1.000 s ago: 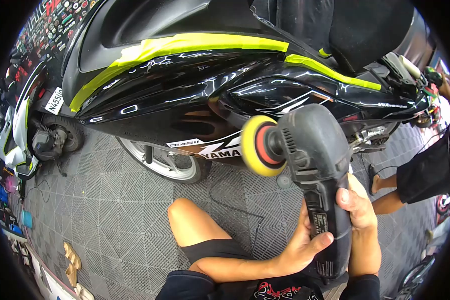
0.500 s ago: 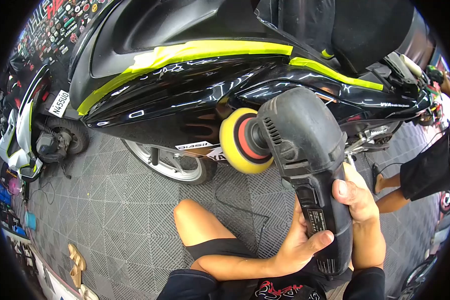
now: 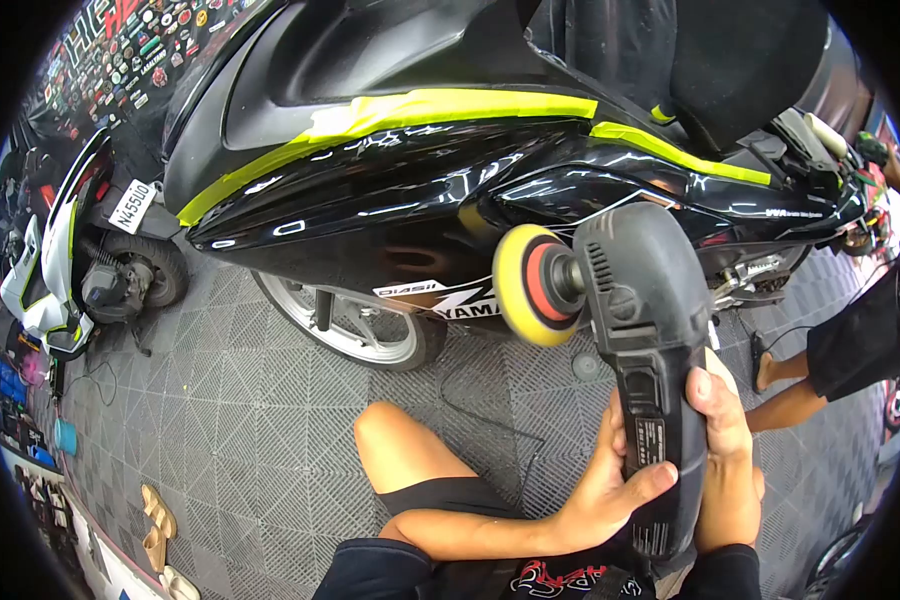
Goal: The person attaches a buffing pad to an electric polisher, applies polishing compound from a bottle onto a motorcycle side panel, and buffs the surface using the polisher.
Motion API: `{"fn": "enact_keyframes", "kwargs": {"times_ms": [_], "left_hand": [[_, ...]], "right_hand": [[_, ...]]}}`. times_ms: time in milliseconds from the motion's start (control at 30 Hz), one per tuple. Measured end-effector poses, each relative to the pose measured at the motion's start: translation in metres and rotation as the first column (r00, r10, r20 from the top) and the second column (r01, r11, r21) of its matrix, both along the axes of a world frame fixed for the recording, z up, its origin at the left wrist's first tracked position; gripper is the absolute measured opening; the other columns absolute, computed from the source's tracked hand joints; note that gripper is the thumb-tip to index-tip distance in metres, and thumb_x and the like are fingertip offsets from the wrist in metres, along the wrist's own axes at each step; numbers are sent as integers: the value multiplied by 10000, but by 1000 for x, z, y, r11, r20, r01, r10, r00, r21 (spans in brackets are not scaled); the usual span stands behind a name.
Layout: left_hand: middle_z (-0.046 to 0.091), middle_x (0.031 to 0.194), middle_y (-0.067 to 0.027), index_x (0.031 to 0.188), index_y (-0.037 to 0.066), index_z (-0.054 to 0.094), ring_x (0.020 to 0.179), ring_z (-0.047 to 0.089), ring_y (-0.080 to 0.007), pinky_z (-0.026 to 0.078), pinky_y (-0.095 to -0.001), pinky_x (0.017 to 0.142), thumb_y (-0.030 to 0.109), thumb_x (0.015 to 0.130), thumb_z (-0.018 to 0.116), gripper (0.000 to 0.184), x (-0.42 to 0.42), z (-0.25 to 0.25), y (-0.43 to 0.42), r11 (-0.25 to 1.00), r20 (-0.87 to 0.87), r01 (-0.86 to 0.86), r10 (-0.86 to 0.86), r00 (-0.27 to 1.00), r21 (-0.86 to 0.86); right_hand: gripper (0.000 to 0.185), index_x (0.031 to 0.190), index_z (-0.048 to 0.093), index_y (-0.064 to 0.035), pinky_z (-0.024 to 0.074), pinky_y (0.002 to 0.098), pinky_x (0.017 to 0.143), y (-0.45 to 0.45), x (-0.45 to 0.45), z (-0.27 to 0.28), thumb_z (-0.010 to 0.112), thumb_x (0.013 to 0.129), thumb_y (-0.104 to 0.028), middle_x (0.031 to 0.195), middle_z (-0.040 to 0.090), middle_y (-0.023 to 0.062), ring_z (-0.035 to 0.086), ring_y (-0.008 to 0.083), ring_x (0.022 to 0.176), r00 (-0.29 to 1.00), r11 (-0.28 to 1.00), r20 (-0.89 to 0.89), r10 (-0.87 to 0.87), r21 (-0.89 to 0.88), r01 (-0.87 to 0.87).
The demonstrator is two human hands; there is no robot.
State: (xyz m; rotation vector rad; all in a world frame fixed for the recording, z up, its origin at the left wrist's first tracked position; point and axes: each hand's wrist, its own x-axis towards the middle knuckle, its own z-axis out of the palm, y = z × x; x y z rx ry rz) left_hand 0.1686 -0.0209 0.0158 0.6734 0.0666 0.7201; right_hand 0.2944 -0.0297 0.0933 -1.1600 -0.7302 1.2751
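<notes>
A black power polisher [image 3: 645, 290] with a round yellow foam pad [image 3: 515, 285] on a red backing plate is held up in front of me. My left hand [image 3: 615, 495] is wrapped round the lower body from the left, thumb across it. On the other side, my right hand [image 3: 722, 405] grips the handle, its thumb near the switch. The pad stands on edge close to the glossy black side panel [image 3: 410, 205] of a motorcycle; whether they touch I cannot tell. Bright yellow masking tape [image 3: 420, 105] runs along the panel's upper edge.
The motorcycle's wheel [image 3: 360, 325] stands on grey tiled floor [image 3: 270, 420]. A white scooter [image 3: 55, 270] is at the left. Sandals [image 3: 157, 520] lie lower left. A person's leg [image 3: 785, 405] is at the right. A cable [image 3: 485, 425] trails over the floor.
The polisher and both hands have shifted slightly right and down in view. The motorcycle also appears a little further right. The grip stays the same.
</notes>
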Motion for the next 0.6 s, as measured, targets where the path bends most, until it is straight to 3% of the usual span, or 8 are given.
{"fn": "enact_keyframes", "kwargs": {"times_ms": [167, 300, 433, 467, 600], "left_hand": [[414, 1329, -109, 1416, 57, 143, 1227, 452, -209, 392, -385, 1029, 298, 875, 682, 800, 1, -4, 9, 999, -19, -44, 45, 999, 28], [380, 1280, -46, 1455, 50, 110, 1162, 408, -131, 334, -314, 1012, 233, 866, 692, 848, -4, 1, 18, 995, -16, -72, 73, 997, 70], [361, 1325, -74, 1441, 42, 120, 1215, 398, -158, 327, -338, 1034, 214, 847, 703, 850, -7, 4, 19, 990, 7, -93, 93, 996, 106], [427, 1349, -89, 1428, 48, 179, 1250, 448, -201, 368, -391, 1051, 259, 835, 729, 835, -8, -1, 20, 992, 4, -98, 98, 995, 81], [423, 1350, -114, 1434, 58, 178, 1241, 463, -232, 381, -412, 1043, 255, 832, 729, 839, -8, -2, 18, 995, -8, -92, 92, 996, 30]], "right_hand": [[748, 1203, 514, 80, 533, 297, 742, 15, -2, 1, 754, 709, -429, 973, 651, 140, 650, 201, 823, 998, 995, -18, 59, 79, -57], [802, 1230, 499, 84, 502, 315, 827, 24, 2, 2, 761, 691, -449, 1062, 628, 153, 623, 203, 920, 987, 985, -40, 153, 86, -149], [896, 1285, 440, 98, 465, 327, 890, 24, -11, 6, 773, 670, -463, 1124, 602, 170, 598, 226, 995, 992, 987, -41, 118, 111, -113], [906, 1291, 431, 100, 462, 326, 894, 23, -12, 6, 775, 668, -462, 1130, 600, 172, 597, 227, 997, 992, 988, -56, 112, 109, -106], [897, 1284, 445, 100, 451, 330, 914, 23, -9, 1, 780, 662, -452, 1148, 596, 178, 592, 229, 1014, 988, 988, -75, 135, 89, -128]]}}
